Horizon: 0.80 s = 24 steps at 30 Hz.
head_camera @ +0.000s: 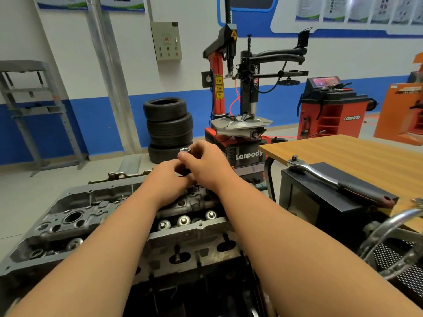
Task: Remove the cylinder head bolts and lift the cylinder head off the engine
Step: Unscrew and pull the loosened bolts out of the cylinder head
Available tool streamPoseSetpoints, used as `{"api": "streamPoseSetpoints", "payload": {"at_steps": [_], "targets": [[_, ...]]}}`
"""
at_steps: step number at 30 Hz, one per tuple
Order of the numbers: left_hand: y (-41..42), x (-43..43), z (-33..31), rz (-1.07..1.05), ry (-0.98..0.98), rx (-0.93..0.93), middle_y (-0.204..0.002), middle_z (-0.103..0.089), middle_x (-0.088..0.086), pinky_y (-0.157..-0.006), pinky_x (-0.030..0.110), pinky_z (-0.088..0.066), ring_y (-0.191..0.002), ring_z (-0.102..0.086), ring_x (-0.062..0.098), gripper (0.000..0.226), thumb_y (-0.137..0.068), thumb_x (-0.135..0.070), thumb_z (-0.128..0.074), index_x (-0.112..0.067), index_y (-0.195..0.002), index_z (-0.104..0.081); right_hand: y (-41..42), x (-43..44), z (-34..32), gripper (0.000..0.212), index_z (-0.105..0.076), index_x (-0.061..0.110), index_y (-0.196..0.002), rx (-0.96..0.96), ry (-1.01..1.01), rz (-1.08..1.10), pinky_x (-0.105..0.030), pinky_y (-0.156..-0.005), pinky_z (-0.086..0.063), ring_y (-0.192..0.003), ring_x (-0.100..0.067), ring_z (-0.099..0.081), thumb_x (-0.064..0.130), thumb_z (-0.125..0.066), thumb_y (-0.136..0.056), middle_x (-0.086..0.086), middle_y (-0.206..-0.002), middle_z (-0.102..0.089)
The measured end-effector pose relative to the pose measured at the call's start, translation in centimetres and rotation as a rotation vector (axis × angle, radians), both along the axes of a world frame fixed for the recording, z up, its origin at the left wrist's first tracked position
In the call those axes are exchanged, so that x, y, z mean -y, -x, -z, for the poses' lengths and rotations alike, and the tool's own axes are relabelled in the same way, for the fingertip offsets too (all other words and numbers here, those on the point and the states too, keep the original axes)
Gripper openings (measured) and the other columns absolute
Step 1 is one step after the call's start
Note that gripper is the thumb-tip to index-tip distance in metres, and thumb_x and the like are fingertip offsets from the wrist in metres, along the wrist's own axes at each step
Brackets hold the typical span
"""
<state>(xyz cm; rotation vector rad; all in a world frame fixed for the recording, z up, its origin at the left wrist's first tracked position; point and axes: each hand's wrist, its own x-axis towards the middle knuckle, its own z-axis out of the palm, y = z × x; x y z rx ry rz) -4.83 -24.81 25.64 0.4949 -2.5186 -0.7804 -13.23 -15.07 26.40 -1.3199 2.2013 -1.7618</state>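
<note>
Over the far end of the cylinder head [75, 216], which lay directly before the person, the right hand [206, 163] pinched a chrome socket [184, 150] upright between thumb and curled fingers. The left hand [167, 179] curled in beside it, its grip impossible to tell. To the right, a ratchet [332, 179] lay on a black box [343, 171].

I was looking into a car workshop: a tyre changer [240, 106] stood at twelve o'clock, stacked tyres [169, 129] at eleven, a wheel balancer [332, 110] at one, and an engine [187, 252] at six.
</note>
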Motion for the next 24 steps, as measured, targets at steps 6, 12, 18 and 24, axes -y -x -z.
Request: {"api": "streamPoseSetpoints", "payload": {"at_steps": [6,12,18,24], "targets": [[-0.17,0.07,-0.19,0.014,-0.063,-0.051,-0.076,-0.068,-0.011,-0.064,0.028,-0.048,-0.075,-0.062,0.008,0.019,-0.086,-0.02,-0.066,-0.037,-0.079,-0.062,-0.27,0.17,0.04,0.027,-0.059,0.02,-0.099,0.057,-0.041,-0.021,-0.028,-0.07,-0.048,-0.083,-0.009,-0.058,0.043,-0.063,-0.084,0.005,-0.09,-0.062],[0.21,-0.07,-0.08,0.016,0.018,-0.026,-0.077,-0.058,-0.021,-0.057,0.019,-0.035,-0.074,-0.054,0.0,0.023,-0.087,-0.023,-0.063,-0.044,-0.091,-0.054,0.12,-0.27,0.04,0.013,-0.064,0.019,-0.089,-0.013,-0.026,-0.081,-0.02,-0.065,-0.043,-0.078,-0.007,-0.058,0.032,-0.065,-0.087,0.005,-0.086,-0.063],[-0.09,0.17,-0.25,-0.005,-0.026,-0.013,-0.066,-0.064,-0.011,-0.056,0.026,-0.04,-0.069,-0.059,0.01,0.022,-0.085,-0.018,-0.064,-0.034,-0.071,-0.062,-0.05,0.39,0.3,0.029,-0.06,0.019,-0.106,0.032,-0.066,-0.07,-0.024,-0.071,-0.042,-0.083,-0.007,-0.054,0.04,-0.064,-0.086,0.006,-0.102,-0.056],[0.13,-0.42,-0.3,-0.052,0.031,0.011,-0.061,-0.06,-0.008,-0.051,0.023,-0.034,-0.061,-0.056,0.008,0.012,-0.083,-0.021,-0.065,-0.03,-0.075,-0.062,0.09,0.07,0.2,0.019,-0.056,0.021,-0.076,-0.048,0.006,-0.021,-0.024,-0.063,-0.044,-0.069,-0.008,-0.055,0.033,-0.069,-0.084,0.004,-0.077,-0.062]]}}
